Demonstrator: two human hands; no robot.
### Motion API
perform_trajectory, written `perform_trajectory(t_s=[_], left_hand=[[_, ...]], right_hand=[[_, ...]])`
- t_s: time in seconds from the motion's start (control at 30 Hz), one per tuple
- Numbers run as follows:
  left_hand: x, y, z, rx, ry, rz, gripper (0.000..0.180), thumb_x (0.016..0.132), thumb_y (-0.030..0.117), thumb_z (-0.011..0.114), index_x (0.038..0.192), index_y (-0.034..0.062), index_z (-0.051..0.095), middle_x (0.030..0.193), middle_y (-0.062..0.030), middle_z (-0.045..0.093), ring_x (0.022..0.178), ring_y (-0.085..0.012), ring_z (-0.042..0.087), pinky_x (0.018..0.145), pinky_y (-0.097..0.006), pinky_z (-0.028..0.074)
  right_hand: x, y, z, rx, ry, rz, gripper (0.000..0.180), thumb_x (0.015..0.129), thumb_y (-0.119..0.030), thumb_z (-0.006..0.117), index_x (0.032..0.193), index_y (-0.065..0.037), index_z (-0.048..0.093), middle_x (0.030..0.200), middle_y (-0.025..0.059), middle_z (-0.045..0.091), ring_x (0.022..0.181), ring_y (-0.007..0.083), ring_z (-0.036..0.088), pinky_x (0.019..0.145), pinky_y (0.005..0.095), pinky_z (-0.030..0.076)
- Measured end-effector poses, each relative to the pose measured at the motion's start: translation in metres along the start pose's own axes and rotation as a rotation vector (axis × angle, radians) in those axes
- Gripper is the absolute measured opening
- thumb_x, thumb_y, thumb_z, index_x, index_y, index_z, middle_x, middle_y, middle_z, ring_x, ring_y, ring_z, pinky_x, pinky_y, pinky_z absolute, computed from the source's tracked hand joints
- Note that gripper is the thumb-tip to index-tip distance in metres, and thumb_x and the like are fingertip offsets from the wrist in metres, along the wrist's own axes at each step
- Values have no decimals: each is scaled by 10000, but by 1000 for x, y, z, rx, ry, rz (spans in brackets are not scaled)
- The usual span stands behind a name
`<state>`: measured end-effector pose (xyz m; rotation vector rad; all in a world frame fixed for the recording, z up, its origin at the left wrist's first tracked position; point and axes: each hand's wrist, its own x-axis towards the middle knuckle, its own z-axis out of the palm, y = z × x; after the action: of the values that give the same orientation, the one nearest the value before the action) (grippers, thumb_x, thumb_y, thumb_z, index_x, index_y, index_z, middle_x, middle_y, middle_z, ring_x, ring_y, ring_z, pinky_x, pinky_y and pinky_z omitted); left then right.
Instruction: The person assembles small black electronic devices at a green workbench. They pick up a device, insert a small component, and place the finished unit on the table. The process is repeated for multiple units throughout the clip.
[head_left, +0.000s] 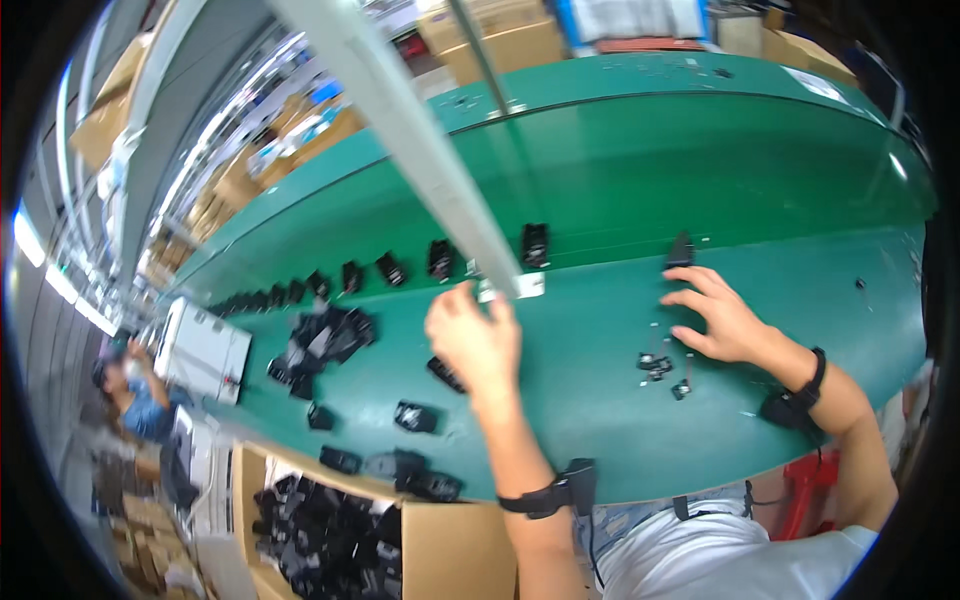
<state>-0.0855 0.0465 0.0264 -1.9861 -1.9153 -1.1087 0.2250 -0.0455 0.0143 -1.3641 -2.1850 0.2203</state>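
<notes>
My left hand [472, 338] is over the green bench beside the foot of the metal post, thumb and fingers apart with nothing visible between them. Partly hidden under it lies a black plastic part [445, 374]. My right hand [728, 318] is spread open on the right, its upper fingertips at the lower end of a black wedge-shaped piece [681, 249] by the back panel; whether they touch is unclear. Below that hand lies a small cluster of black parts with thin leads [655, 366], and another small part [682, 389] beside it.
A row of black housings [440, 260] stands along the back panel, running left. Left of my hands are a black heap [322, 340] and loose housings [415, 416]. A grey post [400, 130] crosses the view. A carton [455, 545] holds black parts. A person [145, 400] is far left.
</notes>
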Motion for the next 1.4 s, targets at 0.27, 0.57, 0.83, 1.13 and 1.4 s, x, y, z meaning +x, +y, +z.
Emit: perform_trajectory(t_s=[0.27, 0.57, 0.83, 1.13, 1.4], left_hand=[[3, -49, 24, 163, -197, -374, 774, 791, 339, 750, 1466, 172, 409, 1493, -239, 344, 1270, -485, 445, 1036, -563, 403], [0, -40, 23, 194, -300, -375, 640, 735, 282, 809, 1312, 162, 558, 1271, -159, 551, 1112, -362, 598, 1016, -500, 398], [1, -34, 17, 195, -361, -373, 574, 692, 242, 846, 1163, 113, 543, 1151, -129, 629, 1058, -334, 628, 944, -477, 439], [-5, -1, 13, 85, -274, -234, 542, 692, 330, 853, 1061, 63, 560, 1023, -159, 661, 915, -384, 668, 803, -487, 534], [-16, 24, 23, -58, -385, -88, 579, 708, 347, 835, 1128, 53, 566, 1024, -185, 685, 938, -392, 669, 822, -479, 535]], right_hand=[[19, 36, -50, 8, 41, 498, 526, 799, -353, 770, 1212, -74, 604, 1221, 158, 594, 994, 329, 644, 888, 444, 520], [65, 61, -42, -131, -483, 274, 938, 734, -385, 803, 1519, -168, 337, 1531, 211, 322, 1254, 420, 517, 1039, 476, 462], [90, 82, -33, -260, -470, 45, 512, 788, -417, 748, 1143, -61, 652, 1174, 194, 637, 1008, 367, 656, 857, 459, 545], [191, 68, 39, 290, -348, 790, 689, 994, -514, 328, 819, 68, 654, 663, 165, 695, 513, 231, 672, 473, 347, 558], [214, 53, 76, 34, -274, 742, 501, 1007, -271, 351, 884, 47, 717, 717, 148, 724, 695, 289, 728, 765, 395, 599]])
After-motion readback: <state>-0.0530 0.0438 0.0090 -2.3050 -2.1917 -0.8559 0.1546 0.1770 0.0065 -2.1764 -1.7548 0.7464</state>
